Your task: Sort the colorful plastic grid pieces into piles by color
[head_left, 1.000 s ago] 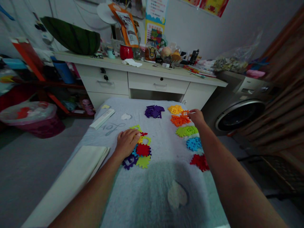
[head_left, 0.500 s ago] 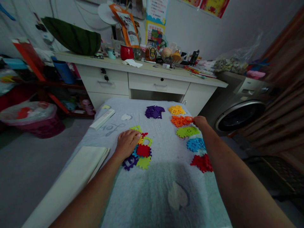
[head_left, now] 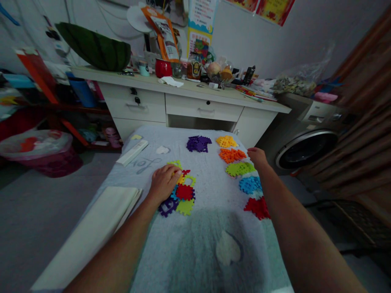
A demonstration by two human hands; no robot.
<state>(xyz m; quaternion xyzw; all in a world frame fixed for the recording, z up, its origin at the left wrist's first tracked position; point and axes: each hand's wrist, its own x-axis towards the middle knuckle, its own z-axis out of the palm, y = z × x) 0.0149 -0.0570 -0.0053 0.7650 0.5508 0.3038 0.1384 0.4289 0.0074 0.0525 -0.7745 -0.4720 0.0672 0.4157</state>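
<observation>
Along right side of cloth-covered counter (head_left: 210, 183), orange pile (head_left: 232, 155) lies just left of right hand (head_left: 257, 158), long axis pointing toward it; left hand (head_left: 165, 181) farther, over mixed pieces (head_left: 185, 192). Can't tell whether either grip holds anything.

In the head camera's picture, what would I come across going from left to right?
Pink lined bin → long white object → left hand → pile of purple pieces → pile of orange pieces → right hand → brown curtain.
</observation>
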